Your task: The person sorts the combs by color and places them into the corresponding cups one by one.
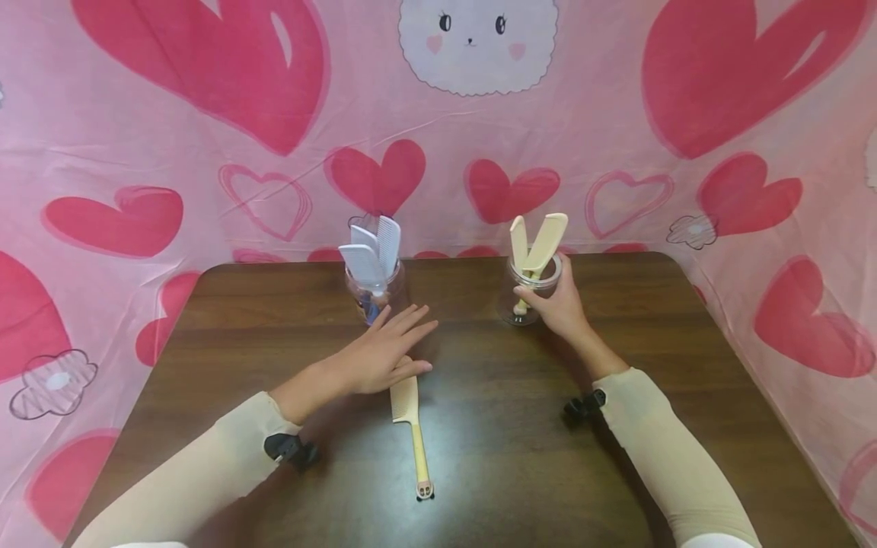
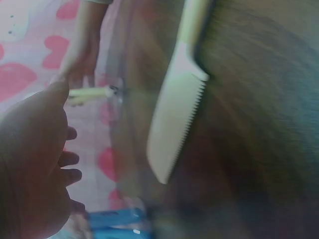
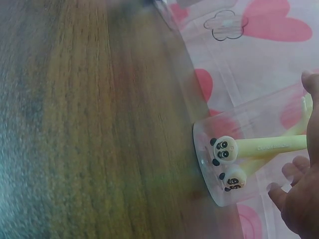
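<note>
A yellow comb [image 1: 406,403] with a panda-tipped handle lies on the table, its teeth toward the left. My left hand [image 1: 380,352] hovers over the comb's head with fingers spread, and in the left wrist view the comb [image 2: 177,114] lies apart from the fingers. At the back right, my right hand [image 1: 565,304] grips a clear jar [image 1: 510,293], thumb on the near side and fingers round the far side. Two yellow combs [image 1: 546,242] stand in that jar, heads up; their panda ends [image 3: 225,150] rest near its bottom in the right wrist view.
Another clear jar [image 1: 397,293] stands at the back left, just beyond my left hand, holding several pale blue combs [image 1: 363,262] with blue handles. The dark wooden table [image 1: 507,457] ends at a pink heart-patterned cloth [image 1: 452,129] behind and at both sides.
</note>
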The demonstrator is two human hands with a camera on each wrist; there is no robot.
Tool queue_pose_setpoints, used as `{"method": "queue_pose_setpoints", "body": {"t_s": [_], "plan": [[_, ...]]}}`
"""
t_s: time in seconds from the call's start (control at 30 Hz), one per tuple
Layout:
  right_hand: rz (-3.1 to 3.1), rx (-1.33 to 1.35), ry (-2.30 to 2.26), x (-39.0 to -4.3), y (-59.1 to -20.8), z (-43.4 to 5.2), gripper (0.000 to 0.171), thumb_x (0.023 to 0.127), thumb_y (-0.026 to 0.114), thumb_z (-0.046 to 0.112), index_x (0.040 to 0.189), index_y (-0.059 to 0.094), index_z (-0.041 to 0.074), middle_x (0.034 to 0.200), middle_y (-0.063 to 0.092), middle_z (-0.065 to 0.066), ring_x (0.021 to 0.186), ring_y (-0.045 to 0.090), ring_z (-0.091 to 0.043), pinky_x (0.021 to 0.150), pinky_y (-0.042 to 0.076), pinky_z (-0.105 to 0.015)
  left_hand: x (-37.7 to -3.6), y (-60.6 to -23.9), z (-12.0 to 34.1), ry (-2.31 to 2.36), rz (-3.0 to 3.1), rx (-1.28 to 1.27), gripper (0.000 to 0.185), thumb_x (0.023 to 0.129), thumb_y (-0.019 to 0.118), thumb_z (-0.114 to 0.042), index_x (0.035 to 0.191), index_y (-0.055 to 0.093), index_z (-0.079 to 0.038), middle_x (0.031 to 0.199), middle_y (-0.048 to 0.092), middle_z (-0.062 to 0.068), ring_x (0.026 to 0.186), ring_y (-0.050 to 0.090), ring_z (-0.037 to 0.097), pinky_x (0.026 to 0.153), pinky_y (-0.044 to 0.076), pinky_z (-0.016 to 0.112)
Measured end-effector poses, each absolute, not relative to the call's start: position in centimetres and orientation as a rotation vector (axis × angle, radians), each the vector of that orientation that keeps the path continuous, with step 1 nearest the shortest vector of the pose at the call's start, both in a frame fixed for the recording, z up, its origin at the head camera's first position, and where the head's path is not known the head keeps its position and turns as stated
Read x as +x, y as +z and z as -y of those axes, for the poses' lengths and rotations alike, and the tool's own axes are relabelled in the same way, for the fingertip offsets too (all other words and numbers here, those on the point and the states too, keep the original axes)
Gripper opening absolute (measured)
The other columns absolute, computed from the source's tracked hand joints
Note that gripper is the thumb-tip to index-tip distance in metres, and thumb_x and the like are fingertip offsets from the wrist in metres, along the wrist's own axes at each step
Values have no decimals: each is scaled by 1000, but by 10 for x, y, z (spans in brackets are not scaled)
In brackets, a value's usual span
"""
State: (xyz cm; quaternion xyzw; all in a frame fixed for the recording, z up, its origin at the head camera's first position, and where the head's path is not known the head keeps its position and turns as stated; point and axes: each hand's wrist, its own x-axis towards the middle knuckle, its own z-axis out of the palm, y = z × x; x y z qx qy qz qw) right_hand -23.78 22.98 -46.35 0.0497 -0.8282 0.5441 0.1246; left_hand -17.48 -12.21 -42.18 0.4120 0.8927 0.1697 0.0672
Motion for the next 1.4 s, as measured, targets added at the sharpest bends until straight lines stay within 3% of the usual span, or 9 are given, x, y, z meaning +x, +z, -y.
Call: {"method": "queue_pose_setpoints", "body": {"t_s": [0.47, 0.63, 0.93, 1.4], "plan": [[2412, 144, 1583, -236, -463, -229, 92, 82, 85, 15, 152, 26, 3, 146, 47, -22, 136, 43, -35, 117, 28, -51, -169, -457, 144, 502, -2602, 1177, 69, 96, 72, -34, 150, 46, 0, 157, 38, 26, 146, 35, 42, 115, 28, 65], [2401, 153, 1590, -236, -464, -229, 91, 82, 85, 14, 152, 26, 3, 145, 47, -22, 136, 43, -36, 117, 29, -50, -171, -462, 149, 500, -2588, 1226, 70, 91, 77, -29, 149, 48, -3, 153, 43, 26, 143, 39, 43, 114, 31, 62], [2401, 156, 1604, -237, -461, -229, 93, 83, 84, 13, 153, 25, 3, 145, 47, -21, 135, 43, -35, 116, 30, -50, -176, -466, 149, 407, -2628, 1242, 71, 90, 78, -34, 146, 51, 1, 151, 47, 23, 140, 43, 39, 113, 35, 59], [2415, 146, 1592, -236, -462, -229, 92, 83, 85, 15, 153, 26, 4, 145, 47, -21, 135, 43, -35, 117, 29, -50, -179, -463, 147, 498, -2631, 1240, 58, 81, 85, -34, 125, 60, -5, 141, 55, 19, 132, 51, 36, 105, 43, 58]]}}
